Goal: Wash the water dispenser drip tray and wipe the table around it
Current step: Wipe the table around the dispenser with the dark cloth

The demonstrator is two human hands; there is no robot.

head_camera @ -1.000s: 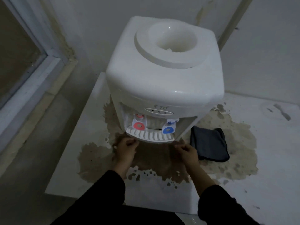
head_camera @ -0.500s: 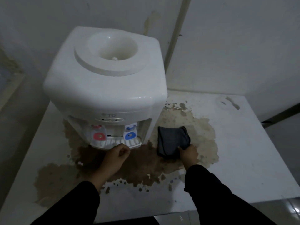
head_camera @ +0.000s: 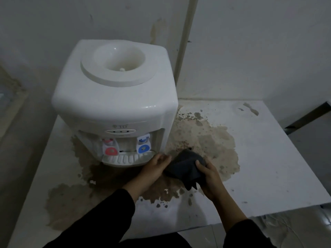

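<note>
Lifted off the table since half a second ago: dark cloth (head_camera: pixel 186 167), now bunched and held up between both hands instead of lying flat beside the dispenser. Moved too: left hand (head_camera: pixel 154 167), away from the front lip of the drip tray (head_camera: pixel 125 159) and over to the cloth's left edge.

Right hand (head_camera: pixel 208 176) wrapped around the cloth's right side, thumb pressed on top, remaining fingers curled beneath and out of sight. Left hand touching the cloth's left edge, fingers close together and lightly bent; cannot tell whether gripping or only resting against the fabric. Both arms in black sleeves.

White slotted drip tray seated in the base of the white water dispenser (head_camera: pixel 114 97), directly below a red tap (head_camera: pixel 111 150) on the left and a blue tap (head_camera: pixel 143 148) on the right. Left hand just beside the tray's right end, not on it.

Dispenser standing on a white table (head_camera: pixel 268 158) against a pale wall, open bottle well on top. Wide brown stain (head_camera: pixel 206 140) spread across the table around the dispenser's base, reaching right behind the cloth and forward under both hands, with scattered spots at the edges.
</note>
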